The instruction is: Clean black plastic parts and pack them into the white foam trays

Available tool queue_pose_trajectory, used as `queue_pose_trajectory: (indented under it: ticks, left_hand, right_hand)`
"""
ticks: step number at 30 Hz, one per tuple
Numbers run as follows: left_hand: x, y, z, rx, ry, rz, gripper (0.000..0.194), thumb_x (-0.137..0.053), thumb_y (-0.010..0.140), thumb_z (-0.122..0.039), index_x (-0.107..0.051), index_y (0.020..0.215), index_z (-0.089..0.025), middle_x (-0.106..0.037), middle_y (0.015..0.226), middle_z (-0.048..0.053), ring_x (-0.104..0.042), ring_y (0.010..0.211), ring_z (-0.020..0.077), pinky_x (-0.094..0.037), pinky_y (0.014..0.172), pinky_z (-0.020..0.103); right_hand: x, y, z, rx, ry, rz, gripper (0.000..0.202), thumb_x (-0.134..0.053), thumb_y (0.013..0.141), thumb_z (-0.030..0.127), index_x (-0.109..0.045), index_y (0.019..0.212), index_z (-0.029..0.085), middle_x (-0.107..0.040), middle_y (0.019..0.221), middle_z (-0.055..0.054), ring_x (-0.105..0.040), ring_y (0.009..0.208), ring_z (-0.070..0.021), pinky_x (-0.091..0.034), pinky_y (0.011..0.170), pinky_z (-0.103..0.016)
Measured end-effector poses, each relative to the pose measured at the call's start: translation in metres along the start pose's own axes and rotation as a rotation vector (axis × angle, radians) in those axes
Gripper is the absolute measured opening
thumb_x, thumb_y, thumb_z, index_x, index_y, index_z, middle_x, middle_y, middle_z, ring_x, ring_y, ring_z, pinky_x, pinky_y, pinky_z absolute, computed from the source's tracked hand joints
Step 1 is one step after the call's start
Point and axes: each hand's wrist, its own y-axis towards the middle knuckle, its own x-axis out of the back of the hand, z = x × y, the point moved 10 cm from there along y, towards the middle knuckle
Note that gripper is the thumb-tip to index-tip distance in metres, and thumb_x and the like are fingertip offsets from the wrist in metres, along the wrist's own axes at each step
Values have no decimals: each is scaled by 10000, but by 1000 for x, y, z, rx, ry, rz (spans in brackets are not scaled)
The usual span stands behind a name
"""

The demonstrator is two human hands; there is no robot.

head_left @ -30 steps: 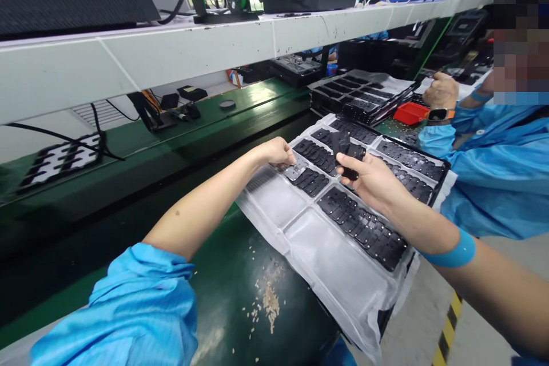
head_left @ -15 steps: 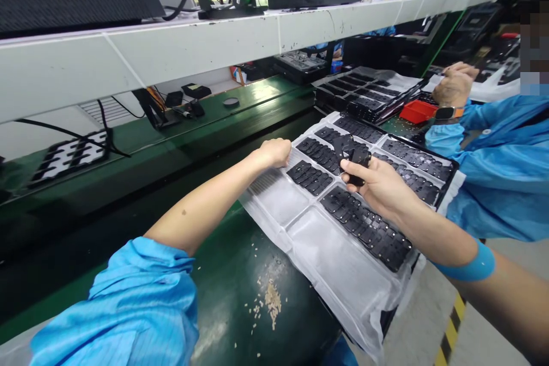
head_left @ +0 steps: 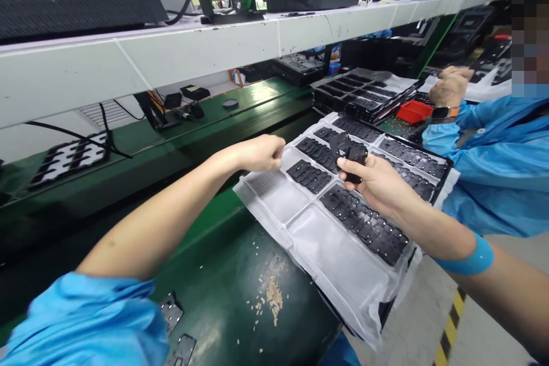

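My right hand (head_left: 373, 180) is closed on several small black plastic parts (head_left: 355, 155), fanned out above the tray. Under it lies a compartmented tray (head_left: 295, 218) lined with a translucent white sheet, with rows of overlapping flat black parts (head_left: 362, 223) in many of its compartments. At the tray's left edge, my left hand (head_left: 265, 152) is curled with the fingers pressed together; what they hold, if anything, is hidden. Two loose flat black parts (head_left: 183, 349) lie on the green bench beside my left sleeve.
Small pale bits (head_left: 273, 293) are scattered on the green bench (head_left: 223, 274). Behind stands another stack of lined trays (head_left: 364, 94) near a red bin (head_left: 414, 111). A white shelf beam (head_left: 214, 46) crosses above. At right sits a co-worker in a blue sleeve (head_left: 484, 166), hands clasped.
My left hand and forearm have drawn slightly left, uncovering the two loose parts on the bench. My right hand stays nearly in place, still gripping its parts.
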Motion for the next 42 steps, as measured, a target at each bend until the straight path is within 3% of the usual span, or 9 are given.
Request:
queue_pose_trajectory:
  ticks: [4,6,10,13,18,22,27,33,42]
  left_hand:
    - [-37,-92,-24,-91,-350,415,196,-732,688,-98,-747,817,-244,-748,772,7,-654,679,201,-453,602,267]
    - [-46,-112,-25,-62,-402,426,220,-818,678,-179,-784,882,-254,-782,857,30,-700,789,234,-502,675,284]
    - [-23,-83,-16,-36,-667,10,307,-782,832,-432,-746,1028,-198,-776,931,64,-703,814,212,-545,715,293]
    - [-6,-49,-5,-56,-903,-218,288,-745,882,-442,-674,882,-163,-734,817,59,-667,728,167,-533,648,262]
    - [-1,2,11,-119,-732,-220,198,-667,951,-339,-698,936,-145,-745,837,62,-680,737,149,-514,664,241]
    - [-19,41,37,20,-290,-191,50,-732,872,-205,-733,849,-161,-761,849,47,-694,813,167,-506,769,249]
    - [-48,73,48,100,-123,-104,108,-838,735,-199,-731,753,-200,-761,846,59,-710,952,255,-507,808,283]
    - [-54,80,38,84,-18,-14,60,-766,750,-178,-709,742,-193,-774,898,100,-728,929,270,-508,783,283]
    - [3,15,27,-46,-92,-81,71,-617,801,-218,-578,743,-231,-690,727,24,-621,660,189,-430,598,265]
  right_hand:
    - [-19,-3,2,-16,-22,75,359,-978,640,353,-686,778,196,-635,690,7,-565,616,-123,-402,442,-217]
    - [-37,-4,-1,-23,-35,141,347,-962,664,355,-677,777,193,-651,664,4,-571,593,-121,-403,443,-218]
    - [-74,-1,-10,-31,-58,226,328,-939,685,348,-662,750,185,-678,631,-3,-563,543,-108,-421,449,-222]
    - [-89,9,-9,-10,-64,225,297,-927,687,324,-682,770,178,-694,663,-11,-590,574,-115,-431,452,-214]
    - [-64,30,7,54,-22,66,328,-947,646,280,-657,772,191,-675,693,4,-604,614,-121,-432,453,-209]
    - [-34,38,11,81,-16,-13,361,-959,618,299,-645,766,199,-646,710,12,-586,622,-119,-416,450,-218]
    - [-20,35,5,79,-30,-20,390,-970,602,327,-651,789,203,-648,735,6,-580,623,-126,-396,444,-231]
    - [-13,29,11,97,-31,-20,360,-960,623,316,-670,802,201,-656,731,5,-582,632,-128,-401,451,-232]
    - [-11,16,2,62,-44,7,392,-961,612,364,-642,759,189,-648,641,24,-573,562,-110,-408,440,-218]
